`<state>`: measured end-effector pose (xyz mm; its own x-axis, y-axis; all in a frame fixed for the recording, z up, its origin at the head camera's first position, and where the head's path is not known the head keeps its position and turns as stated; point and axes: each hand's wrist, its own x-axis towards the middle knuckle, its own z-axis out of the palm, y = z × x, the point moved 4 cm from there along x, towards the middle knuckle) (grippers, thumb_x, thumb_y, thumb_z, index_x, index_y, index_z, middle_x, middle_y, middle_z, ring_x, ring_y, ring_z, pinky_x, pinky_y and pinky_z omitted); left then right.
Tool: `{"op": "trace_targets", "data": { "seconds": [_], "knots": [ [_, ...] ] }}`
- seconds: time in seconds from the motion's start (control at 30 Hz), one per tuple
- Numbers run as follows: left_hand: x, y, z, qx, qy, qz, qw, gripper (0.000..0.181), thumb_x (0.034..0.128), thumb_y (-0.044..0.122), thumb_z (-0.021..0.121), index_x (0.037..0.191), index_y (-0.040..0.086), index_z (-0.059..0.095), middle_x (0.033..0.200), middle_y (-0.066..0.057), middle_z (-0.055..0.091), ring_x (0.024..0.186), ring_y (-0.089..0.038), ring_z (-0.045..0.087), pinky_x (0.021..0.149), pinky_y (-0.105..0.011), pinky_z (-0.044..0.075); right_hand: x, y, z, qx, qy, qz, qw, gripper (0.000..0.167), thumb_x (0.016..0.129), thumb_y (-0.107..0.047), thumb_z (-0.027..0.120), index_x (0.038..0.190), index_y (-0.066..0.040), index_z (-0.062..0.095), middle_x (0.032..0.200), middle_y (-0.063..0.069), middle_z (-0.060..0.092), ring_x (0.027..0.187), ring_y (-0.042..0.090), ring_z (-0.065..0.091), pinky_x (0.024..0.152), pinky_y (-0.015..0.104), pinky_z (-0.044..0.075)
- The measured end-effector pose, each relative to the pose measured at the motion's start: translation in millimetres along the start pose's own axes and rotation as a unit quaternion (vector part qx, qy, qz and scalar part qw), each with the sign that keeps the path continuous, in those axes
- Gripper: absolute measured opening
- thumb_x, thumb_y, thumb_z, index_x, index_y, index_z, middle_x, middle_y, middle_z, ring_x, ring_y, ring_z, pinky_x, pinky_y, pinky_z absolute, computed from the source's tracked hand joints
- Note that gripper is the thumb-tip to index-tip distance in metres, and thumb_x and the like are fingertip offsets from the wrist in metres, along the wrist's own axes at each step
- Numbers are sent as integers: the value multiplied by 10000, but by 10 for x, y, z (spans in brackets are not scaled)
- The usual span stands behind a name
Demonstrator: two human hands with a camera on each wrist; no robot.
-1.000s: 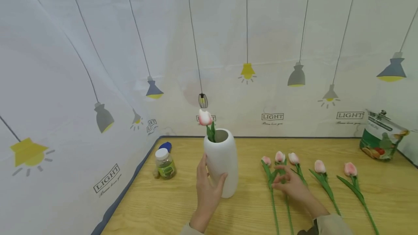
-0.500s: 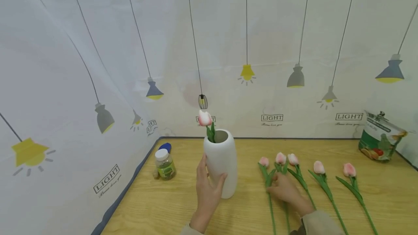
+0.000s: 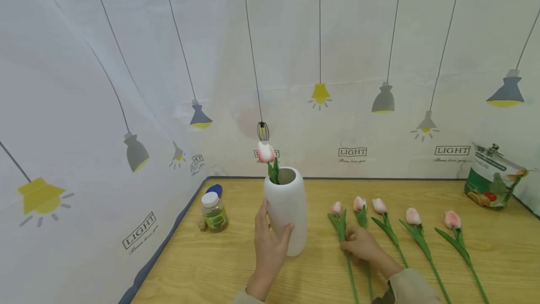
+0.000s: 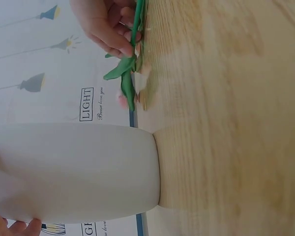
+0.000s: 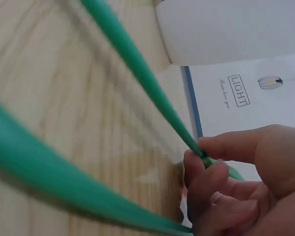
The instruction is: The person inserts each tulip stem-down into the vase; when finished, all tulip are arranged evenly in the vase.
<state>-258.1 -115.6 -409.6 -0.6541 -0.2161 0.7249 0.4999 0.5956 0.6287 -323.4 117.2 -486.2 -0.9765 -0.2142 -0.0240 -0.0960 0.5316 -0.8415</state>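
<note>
While steadying a white vase [image 3: 291,215] upright on the wooden table [image 3: 215,266] with the left hand [image 3: 269,245] wrapped around its side, pinching a loose tulip [image 3: 341,229] by the stem [image 5: 155,94] in the right hand [image 3: 363,244], just right of the vase. Probably early on, judging by one standing tulip [image 3: 266,153] already in the vase and by five left outside: the pinched one plus four more tulips [image 3: 413,216] lying on the table farther right.

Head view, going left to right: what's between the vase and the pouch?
Five pink tulips on the table, with the right hand pinching the leftmost stem. Head view shows all five; right wrist view shows the pinch.
</note>
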Motion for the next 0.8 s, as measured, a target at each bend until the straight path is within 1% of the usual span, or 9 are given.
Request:
{"op": "trace_targets", "data": {
  "seconds": [0.13,0.2,0.3,0.4,0.5,0.53,0.57,0.7,0.8],
  "knots": [
    [-1,10,1,0,-27,-8,10000,800,745,265,701,1394,128,254,1302,-129,413,1167,-286,443,787,-422,505,-9,30,-41,893,-473,229,9946,368,819,-155,586,1097,37,441,504,-33,497,363,39,378,369,155,302],
    [-1,17,0,-20,-39,-11,10000,799,746,268,699,1395,130,253,1302,-131,411,1170,-288,440,790,-427,504,-14,13,-78,1198,-723,150,9900,429,852,-185,553,1165,50,379,503,-50,465,377,33,354,372,146,274],
    [-1,18,2,-10,-41,15,10000,800,745,272,699,1394,125,254,1299,-133,412,1168,-288,442,786,-428,504,-22,-22,-144,1536,-989,121,9831,492,876,-242,530,1223,30,313,501,-70,428,384,21,316,368,138,245],
    [-2,7,0,61,-23,62,10000,805,740,278,703,1391,118,258,1290,-133,420,1152,-281,453,771,-414,509,-29,-89,-218,1719,-1168,-65,9781,542,887,-284,517,1258,25,273,616,-56,511,393,12,312,373,138,250],
    [4,-6,-7,84,-16,100,9999,809,736,277,708,1391,117,259,1283,-128,425,1137,-271,462,758,-397,514,-29,-175,-279,1929,-1295,-177,9725,533,892,-289,510,1265,-4,257,748,-29,559,410,9,320,382,142,256],
    [7,-9,-11,81,-24,107,9999,810,737,276,708,1391,120,258,1283,-126,424,1135,-268,463,756,-391,515,-28,-210,-301,2009,-1312,-235,9705,525,896,-284,505,1263,-9,250,800,-22,568,418,10,324,386,146,254],
    [10,-14,-13,75,-46,105,9999,810,739,277,706,1393,125,253,1285,-122,421,1136,-264,462,756,-389,515,-24,-242,-320,2102,-1329,-256,9683,509,900,-278,498,1257,-19,245,807,-24,563,424,14,322,391,161,238],
    [22,-16,-19,-7,-170,92,9998,804,754,279,694,1398,132,235,1297,-119,407,1148,-265,452,760,-394,512,-3,-391,-430,2362,-991,-336,9661,457,903,-262,499,1235,-60,259,724,-73,566,412,23,312,399,232,176],
    [25,-17,-22,-38,-206,59,9998,800,758,282,689,1398,129,234,1300,-122,405,1151,-269,451,765,-393,512,12,-540,-535,2642,-722,-418,9609,394,905,-271,496,1196,-111,284,643,-110,548,407,26,311,402,249,174]
  ]
}}
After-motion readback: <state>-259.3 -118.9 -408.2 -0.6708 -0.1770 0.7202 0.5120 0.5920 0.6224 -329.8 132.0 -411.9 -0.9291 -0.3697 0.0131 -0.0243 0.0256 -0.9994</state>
